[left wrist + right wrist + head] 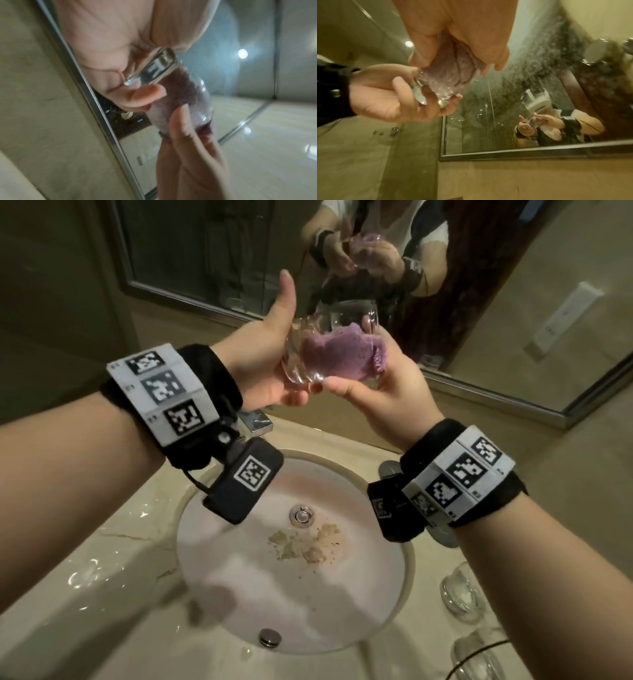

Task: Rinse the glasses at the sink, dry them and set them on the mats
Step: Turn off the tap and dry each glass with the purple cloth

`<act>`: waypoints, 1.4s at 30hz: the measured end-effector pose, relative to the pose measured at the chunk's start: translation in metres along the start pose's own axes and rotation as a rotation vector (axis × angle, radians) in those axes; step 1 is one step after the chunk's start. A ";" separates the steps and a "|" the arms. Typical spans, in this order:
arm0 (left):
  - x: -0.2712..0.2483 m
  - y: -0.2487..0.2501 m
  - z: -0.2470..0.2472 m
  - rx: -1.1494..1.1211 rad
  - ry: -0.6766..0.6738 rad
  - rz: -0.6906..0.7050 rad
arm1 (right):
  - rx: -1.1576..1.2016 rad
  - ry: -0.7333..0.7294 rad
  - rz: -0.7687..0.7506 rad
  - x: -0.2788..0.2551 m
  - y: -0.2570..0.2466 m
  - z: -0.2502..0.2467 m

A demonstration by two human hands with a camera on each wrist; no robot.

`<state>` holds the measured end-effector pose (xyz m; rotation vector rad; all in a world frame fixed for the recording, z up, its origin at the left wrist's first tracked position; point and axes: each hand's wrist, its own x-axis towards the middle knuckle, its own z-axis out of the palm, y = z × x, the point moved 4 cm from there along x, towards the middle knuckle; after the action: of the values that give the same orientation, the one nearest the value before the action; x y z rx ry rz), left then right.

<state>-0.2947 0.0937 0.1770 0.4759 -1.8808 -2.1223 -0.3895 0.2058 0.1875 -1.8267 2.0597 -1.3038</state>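
Clear, rounded drinking glass (330, 344) is being held above the white oval sink basin (239, 594), tipped on its side with the thick base toward the left hand (263, 361) and the mouth toward the right hand (383, 392). Left hand is cupping the base: fingers curling under it, thumb sticking up free of the glass. Right hand is pushing a purple fuzzy drying cloth (337, 354) into the bowl, thumb lying along the outside wall, other fingers buried in the cloth. Judgement: drying step in progress, inside of glass. Two more clear glasses (462, 594) are standing on the beige marble counter (85, 577) at the right edge; no mats are in view. Risks: the left grip is bearing only on the base, with the thumb not clamping, so a wet wall plus twisting force from the cloth could spin or slip the glass into the basin. Crumbly tan residue (305, 544) near the drain would re-soil it on contact.
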 end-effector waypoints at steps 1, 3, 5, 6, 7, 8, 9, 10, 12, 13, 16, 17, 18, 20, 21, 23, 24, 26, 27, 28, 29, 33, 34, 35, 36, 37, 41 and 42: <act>0.001 0.001 0.001 -0.035 0.012 -0.013 | -0.035 -0.005 -0.031 0.000 0.001 0.001; 0.004 0.004 0.000 -0.016 0.098 0.108 | -0.112 -0.010 -0.011 0.003 0.004 0.004; 0.001 0.009 -0.003 0.140 0.232 0.316 | -0.010 -0.023 0.078 0.005 0.004 0.005; 0.000 0.012 -0.004 0.293 0.292 0.426 | 0.211 -0.033 0.116 0.005 0.002 0.005; -0.002 0.015 -0.004 0.464 0.330 0.542 | 0.478 -0.056 0.159 0.003 -0.001 0.006; -0.004 0.017 -0.002 0.601 0.323 0.647 | 0.682 -0.067 0.190 0.003 -0.001 0.007; -0.005 0.019 0.000 0.685 0.284 0.730 | 0.786 -0.070 0.207 0.003 -0.002 0.006; -0.006 0.019 0.000 0.725 0.234 0.772 | 0.827 -0.077 0.219 0.002 -0.002 0.005; -0.006 0.018 -0.001 0.731 0.157 0.756 | 0.797 -0.068 0.222 0.003 -0.001 0.002; -0.003 0.015 -0.003 0.687 0.125 0.705 | 0.746 -0.038 0.228 0.004 0.001 0.000; 0.002 0.006 -0.001 0.207 0.056 0.324 | 0.452 0.034 0.155 0.004 -0.001 -0.004; 0.003 0.003 0.003 0.038 -0.009 0.162 | 0.342 0.044 0.094 0.003 -0.001 -0.003; 0.003 0.002 0.007 -0.050 -0.056 0.044 | 0.242 0.062 0.038 0.001 -0.001 -0.002; 0.004 0.004 0.007 -0.079 -0.059 -0.026 | 0.159 0.083 0.010 0.000 0.003 0.002; 0.007 0.005 0.004 -0.051 -0.005 0.020 | 0.196 0.074 0.032 0.000 0.004 0.004; 0.008 0.009 -0.002 0.113 0.165 0.212 | 0.418 0.023 0.117 0.002 0.005 0.006; 0.006 0.012 -0.003 0.257 0.248 0.339 | 0.555 -0.009 0.154 0.003 0.004 0.006; -0.001 0.019 -0.002 0.557 0.323 0.599 | 0.742 -0.055 0.225 0.005 0.002 0.002; -0.005 0.021 0.001 0.652 0.291 0.697 | 0.781 -0.085 0.259 0.006 0.003 0.001; -0.007 0.021 0.001 0.708 0.249 0.747 | 0.795 -0.110 0.292 0.007 0.005 0.001; -0.006 0.020 -0.001 0.735 0.214 0.761 | 0.801 -0.121 0.316 0.006 0.007 0.001; 0.002 0.007 -0.005 0.539 0.117 0.521 | 0.839 -0.058 0.305 0.005 0.007 0.005; 0.003 0.001 -0.006 0.349 0.080 0.321 | 0.795 -0.033 0.306 0.005 0.007 0.006; 0.004 -0.006 -0.006 0.165 0.018 0.104 | 0.720 -0.025 0.303 0.005 0.009 0.007; 0.003 -0.012 -0.004 0.027 -0.037 -0.060 | 0.625 -0.034 0.298 0.004 0.009 0.009; 0.003 -0.016 -0.005 -0.038 -0.051 -0.141 | 0.528 -0.048 0.272 0.003 0.010 0.012; 0.010 -0.012 -0.011 0.001 0.098 0.036 | 0.433 -0.081 0.216 0.003 0.010 0.016; 0.009 -0.008 -0.012 0.120 0.183 0.147 | 0.471 -0.097 0.223 0.004 0.010 0.016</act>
<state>-0.2977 0.0804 0.1672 0.5207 -1.8843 -1.8166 -0.3890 0.1932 0.1729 -1.3865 1.6644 -1.4474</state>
